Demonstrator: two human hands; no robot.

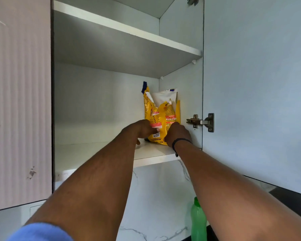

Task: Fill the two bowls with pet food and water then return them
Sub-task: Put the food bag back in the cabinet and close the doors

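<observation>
A yellow pet food bag point(161, 110) with a torn-open white top stands upright on the lower shelf point(97, 150) of an open wall cabinet, in its right back corner. My left hand point(140, 129) grips the bag's lower left side, thumb across the front. My right hand point(176, 133), with a dark band at the wrist, holds the bag's lower right edge. Both arms reach up from below. No bowls are in view.
The cabinet door point(257, 87) hangs open to the right on a metal hinge point(201, 122). An upper shelf point(125, 30) sits above. A closed ribbed door point(19, 101) is at left. A green bottle point(198, 221) stands below against the marble wall.
</observation>
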